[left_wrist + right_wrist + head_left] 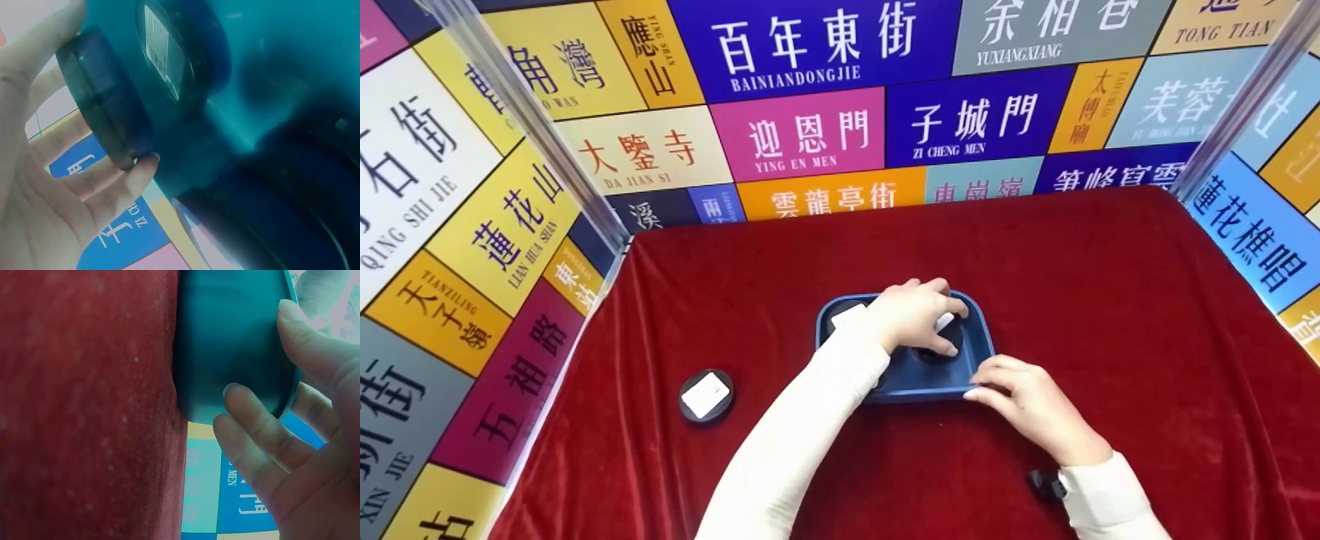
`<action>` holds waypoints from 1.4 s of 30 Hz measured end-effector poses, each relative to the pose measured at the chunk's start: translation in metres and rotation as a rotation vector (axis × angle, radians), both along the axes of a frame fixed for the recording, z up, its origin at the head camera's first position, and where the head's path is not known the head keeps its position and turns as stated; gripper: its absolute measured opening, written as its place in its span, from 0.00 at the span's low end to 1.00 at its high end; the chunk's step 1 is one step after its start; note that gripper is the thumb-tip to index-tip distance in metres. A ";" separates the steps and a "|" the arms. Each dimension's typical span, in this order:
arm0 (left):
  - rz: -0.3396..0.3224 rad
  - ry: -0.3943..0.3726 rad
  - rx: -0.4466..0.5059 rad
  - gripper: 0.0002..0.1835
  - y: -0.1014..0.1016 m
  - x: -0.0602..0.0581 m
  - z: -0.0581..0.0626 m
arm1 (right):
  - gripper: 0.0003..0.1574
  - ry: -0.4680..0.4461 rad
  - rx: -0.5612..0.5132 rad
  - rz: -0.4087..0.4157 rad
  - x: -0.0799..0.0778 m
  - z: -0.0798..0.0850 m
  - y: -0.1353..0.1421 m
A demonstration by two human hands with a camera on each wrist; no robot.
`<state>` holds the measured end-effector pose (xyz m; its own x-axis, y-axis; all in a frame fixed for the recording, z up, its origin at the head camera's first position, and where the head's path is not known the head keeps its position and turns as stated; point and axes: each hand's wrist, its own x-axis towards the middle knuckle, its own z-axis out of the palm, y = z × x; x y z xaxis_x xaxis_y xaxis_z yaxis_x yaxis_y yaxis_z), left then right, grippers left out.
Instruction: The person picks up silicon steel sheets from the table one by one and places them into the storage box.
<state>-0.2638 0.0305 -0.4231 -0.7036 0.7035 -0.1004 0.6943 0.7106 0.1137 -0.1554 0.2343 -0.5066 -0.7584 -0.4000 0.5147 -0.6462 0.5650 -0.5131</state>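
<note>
My left hand (922,315) reaches over the blue tray (922,393) and holds a round, flat black case (107,98) between thumb and fingers. In the left wrist view this case stands tilted on edge, close to the tray's floor. Another black case with a white label (163,48) is beside it in that view. At the tray's left end sits a labelled round case (846,318), partly covered by my left arm. My right hand (1024,397) grips the tray's near right corner, with its thumb (292,318) at the rim and fingers against the outer wall.
One more round black case (706,396), white label up, lies on the red cloth (765,300) left of the tray. A small black object (1046,484) shows by my right wrist. Printed sign panels (802,127) stand behind and beside the table.
</note>
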 end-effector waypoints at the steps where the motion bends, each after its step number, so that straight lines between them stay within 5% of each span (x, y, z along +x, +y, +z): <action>1: -0.008 -0.006 0.000 0.30 0.001 0.000 -0.001 | 0.07 -0.003 -0.002 0.001 0.000 0.000 0.000; 42: -0.070 -0.038 -0.091 0.31 0.014 -0.002 -0.001 | 0.11 0.060 -0.029 0.006 0.000 0.000 -0.002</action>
